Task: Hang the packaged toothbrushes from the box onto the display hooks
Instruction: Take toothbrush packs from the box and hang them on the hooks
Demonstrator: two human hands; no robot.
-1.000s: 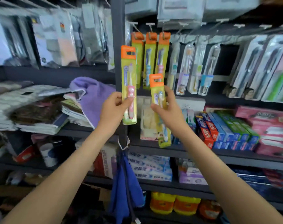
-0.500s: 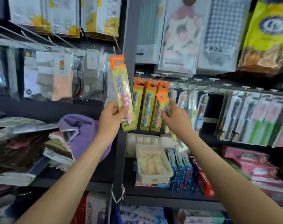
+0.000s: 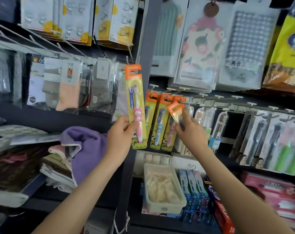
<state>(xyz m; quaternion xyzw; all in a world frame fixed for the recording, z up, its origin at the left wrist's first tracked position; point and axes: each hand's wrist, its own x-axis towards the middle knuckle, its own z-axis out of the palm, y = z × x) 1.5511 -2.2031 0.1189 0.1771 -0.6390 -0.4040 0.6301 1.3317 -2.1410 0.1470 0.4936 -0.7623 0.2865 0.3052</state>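
My left hand (image 3: pixel 121 132) grips a yellow toothbrush pack with an orange top and a pink brush (image 3: pixel 135 105), held upright in front of the dark shelf post. My right hand (image 3: pixel 190 130) pinches a second orange-topped toothbrush pack (image 3: pixel 175 109), tilted, its top close to the display hooks (image 3: pixel 167 97). Three like packs (image 3: pixel 158 122) hang there side by side, just left of my right hand. The box is not in view.
Clear-packed toothbrushes (image 3: pixel 202 119) and dark-handled ones (image 3: pixel 269 137) hang to the right. A white plastic tray (image 3: pixel 162 188) and toothpaste boxes (image 3: pixel 194 184) sit on the shelf below. A purple towel (image 3: pixel 86 149) lies at left. Socks and large bags hang above.
Both hands have risen toward the hooks. The right hand's pack moved up and right, in front of the hanging packs, and now tilts. The view has tipped upward.
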